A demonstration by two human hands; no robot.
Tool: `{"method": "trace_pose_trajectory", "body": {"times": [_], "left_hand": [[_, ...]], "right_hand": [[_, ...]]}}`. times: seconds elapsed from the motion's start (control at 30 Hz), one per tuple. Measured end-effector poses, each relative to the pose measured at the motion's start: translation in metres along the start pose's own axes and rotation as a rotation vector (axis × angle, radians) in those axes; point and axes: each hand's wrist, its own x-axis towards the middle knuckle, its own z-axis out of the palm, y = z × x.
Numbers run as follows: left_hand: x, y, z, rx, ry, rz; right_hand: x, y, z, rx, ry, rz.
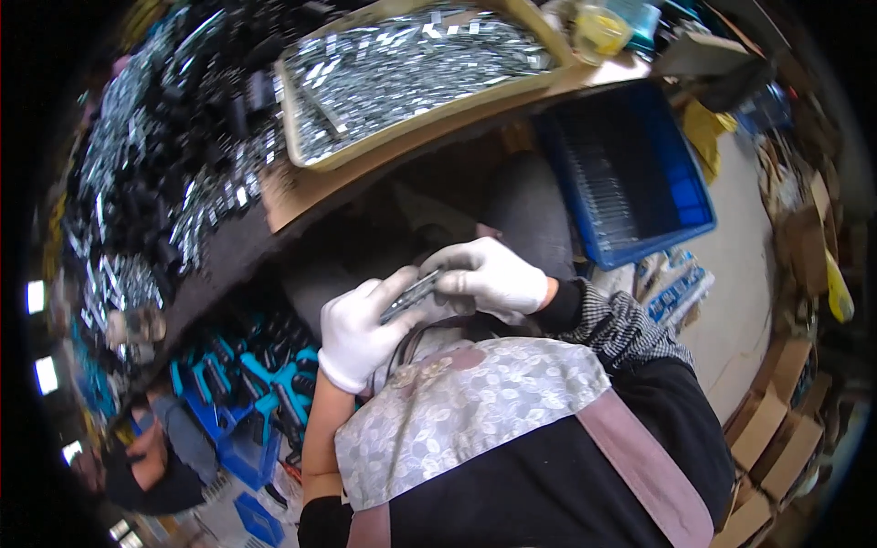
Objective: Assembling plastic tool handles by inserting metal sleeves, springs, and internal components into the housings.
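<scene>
Both hands wear white gloves and meet in front of my apron. My left hand [364,327] is closed round a slim grey metal piece [413,295], which sticks out between thumb and fingers. From the other side, my right hand [489,276] pinches the far end of that same piece. Its exact kind is too small to make out, and the fingers cover part of it. Beyond the hands, a shallow tray [429,116] full of small shiny metal strips rests on the bench.
A blue crate [653,245] with metal pieces along one side stands at the right. Black and shiny parts [164,128] are heaped on the left bench. Teal-and-black tools [274,379] lie below, near another person [160,457]. Cardboard boxes [776,438] line the far right.
</scene>
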Motion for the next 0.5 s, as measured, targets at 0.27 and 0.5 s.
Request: {"method": "trace_pose_trajectory", "body": {"times": [0.27,0.5], "left_hand": [[-0.003,-0.01,0.042,-0.124,0.033,-0.007],[-0.002,-0.01,0.052,-0.162,0.068,-0.193]], "right_hand": [[-0.025,-0.015,-0.076,-0.517,0.267,-0.228],[-0.086,0.033,-0.318,-1.431,0.94,0.11]]}}
